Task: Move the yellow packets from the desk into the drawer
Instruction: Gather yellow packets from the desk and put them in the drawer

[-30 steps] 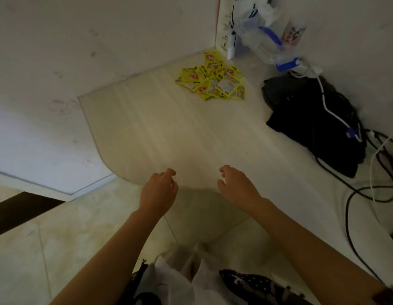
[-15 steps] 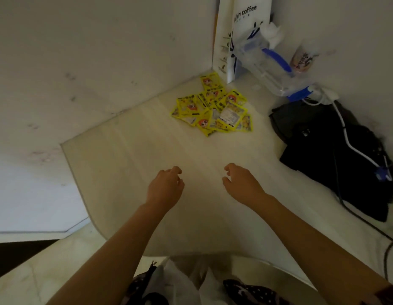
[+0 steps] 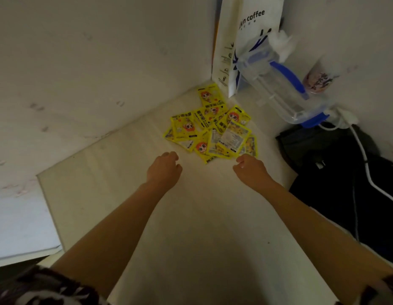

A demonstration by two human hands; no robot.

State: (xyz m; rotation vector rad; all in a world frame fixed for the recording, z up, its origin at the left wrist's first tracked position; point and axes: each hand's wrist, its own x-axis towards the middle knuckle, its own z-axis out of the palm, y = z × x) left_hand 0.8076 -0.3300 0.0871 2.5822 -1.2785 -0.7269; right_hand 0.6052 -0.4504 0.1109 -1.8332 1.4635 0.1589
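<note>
1. So far nothing is moved: your heap of glossy yellow cartoon-printed foil packets (image 3: 209, 128) lies at the far corner of the pale wooden desk (image 3: 125, 194); no drawer is in view.
2. Your left hand (image 3: 163, 170) hovers just short of the heap, fingers loosely curled, holding nothing.
3. Your right hand (image 3: 251, 170) reaches the heap's near edge, fingers curled; contact unclear.

~9 yellow packets (image 3: 209, 128), 2 hands, 1 coffee bag (image 3: 246, 36), 1 jug (image 3: 276, 89).
</note>
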